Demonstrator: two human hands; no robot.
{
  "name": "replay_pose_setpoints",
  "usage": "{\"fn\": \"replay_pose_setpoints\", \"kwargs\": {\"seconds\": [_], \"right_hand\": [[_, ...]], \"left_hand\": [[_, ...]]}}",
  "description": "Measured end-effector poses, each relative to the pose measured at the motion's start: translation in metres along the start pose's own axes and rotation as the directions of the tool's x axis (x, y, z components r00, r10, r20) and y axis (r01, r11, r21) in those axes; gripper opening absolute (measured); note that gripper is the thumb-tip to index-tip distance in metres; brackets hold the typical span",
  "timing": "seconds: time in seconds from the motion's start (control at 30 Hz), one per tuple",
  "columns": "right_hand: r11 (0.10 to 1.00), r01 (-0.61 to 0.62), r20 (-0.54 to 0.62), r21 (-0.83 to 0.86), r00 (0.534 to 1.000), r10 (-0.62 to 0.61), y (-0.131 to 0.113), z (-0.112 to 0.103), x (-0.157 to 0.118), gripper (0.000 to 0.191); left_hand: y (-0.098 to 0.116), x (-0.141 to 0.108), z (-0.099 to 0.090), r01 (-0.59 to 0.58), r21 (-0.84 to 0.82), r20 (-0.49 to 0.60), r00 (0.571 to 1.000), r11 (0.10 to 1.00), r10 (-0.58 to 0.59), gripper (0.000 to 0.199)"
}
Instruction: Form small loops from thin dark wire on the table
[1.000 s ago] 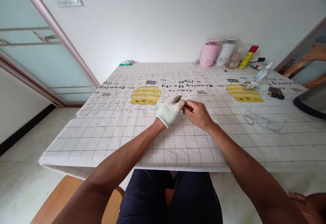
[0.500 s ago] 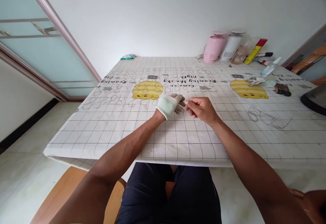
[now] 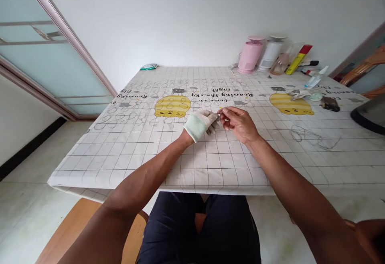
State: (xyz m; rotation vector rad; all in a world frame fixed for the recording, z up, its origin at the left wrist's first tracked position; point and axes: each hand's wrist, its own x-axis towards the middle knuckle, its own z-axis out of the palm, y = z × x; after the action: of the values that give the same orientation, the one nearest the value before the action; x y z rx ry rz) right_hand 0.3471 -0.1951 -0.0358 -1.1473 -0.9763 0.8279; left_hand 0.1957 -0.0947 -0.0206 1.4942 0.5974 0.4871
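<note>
bright diffuse light, faint soft shadows, wide-angle stretch at edges, fingertips seemingly slightly blurred

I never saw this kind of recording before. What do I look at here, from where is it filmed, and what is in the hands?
There is no robot here: these are a person's own arms, seen by a camera worn on the head, looking forward and down. The left hand wears a pale glove; the right hand is bare. Their fingertips come close together, but anything between them is too small to make out.

On the checked tablecloth, thin grey loops lie beyond the hands and to the left, and a loose tangle of thin strand lies to the right. Further back on the right stand a pink device and a white device, with a yellow can with a red cap nearby.
</note>
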Motion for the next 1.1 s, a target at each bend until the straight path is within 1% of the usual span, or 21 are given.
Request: {"fn": "replay_pose_setpoints", "kwargs": {"seconds": [0.13, 0.23, 0.37, 0.5, 0.67, 0.73, 0.8, 0.87, 0.93, 1.03, 1.1], "right_hand": [[0.997, 0.049, -0.1, 0.059, 0.994, -0.043, 0.003, -0.007, 0.003, 0.031], [0.997, 0.064, -0.143, 0.045, 0.988, -0.057, 0.003, -0.012, 0.004, 0.029], [0.998, 0.063, -0.104, 0.029, 0.993, -0.06, -0.001, -0.011, 0.003, 0.034], [0.997, 0.072, -0.062, 0.008, 0.996, -0.071, -0.007, -0.007, -0.001, 0.038], [0.986, 0.062, 0.023, -0.157, 0.998, -0.059, -0.005, 0.0, -0.007, 0.042], [0.974, 0.083, 0.011, -0.21, 0.997, -0.082, -0.001, 0.004, -0.007, 0.04], [0.963, 0.111, -0.034, -0.245, 0.992, -0.123, 0.002, 0.008, -0.007, 0.038], [0.956, 0.122, -0.066, -0.266, 0.987, -0.144, 0.004, 0.012, -0.007, 0.039], [0.96, 0.109, -0.075, -0.26, 0.988, -0.133, 0.004, 0.016, -0.007, 0.039], [0.971, 0.077, -0.055, -0.228, 0.994, -0.092, 0.005, 0.018, -0.006, 0.039], [0.971, 0.068, -0.022, -0.229, 0.997, -0.075, 0.007, 0.018, -0.006, 0.041]], "left_hand": [[0.003, -0.002, 0.0, 0.01, 0.007, -0.031, 0.999, 1.0, -0.01, 0.023], [0.005, -0.004, -0.002, 0.01, -0.001, -0.025, 1.0, 1.0, -0.01, 0.023], [0.003, -0.004, -0.004, -0.006, -0.016, -0.019, 1.0, 1.0, 0.006, 0.023], [-0.001, 0.001, -0.006, -0.022, -0.076, -0.048, 0.999, 0.997, 0.019, 0.022], [-0.002, 0.003, -0.007, -0.065, -0.151, -0.123, 0.991, 0.986, 0.046, 0.018], [-0.002, 0.004, -0.006, -0.063, -0.17, -0.146, 0.989, 0.983, 0.038, 0.016], [-0.002, 0.005, -0.003, -0.048, -0.181, -0.167, 0.986, 0.982, 0.017, 0.014], [-0.003, 0.007, -0.001, -0.028, -0.169, -0.185, 0.983, 0.985, -0.004, 0.013], [-0.005, 0.009, 0.002, -0.007, -0.142, -0.185, 0.983, 0.99, -0.02, 0.015], [-0.009, 0.009, 0.004, 0.004, -0.096, -0.168, 0.986, 0.995, -0.02, 0.017], [-0.012, 0.008, 0.004, -0.019, -0.026, -0.153, 0.988, 0.999, 0.015, 0.015]]}}
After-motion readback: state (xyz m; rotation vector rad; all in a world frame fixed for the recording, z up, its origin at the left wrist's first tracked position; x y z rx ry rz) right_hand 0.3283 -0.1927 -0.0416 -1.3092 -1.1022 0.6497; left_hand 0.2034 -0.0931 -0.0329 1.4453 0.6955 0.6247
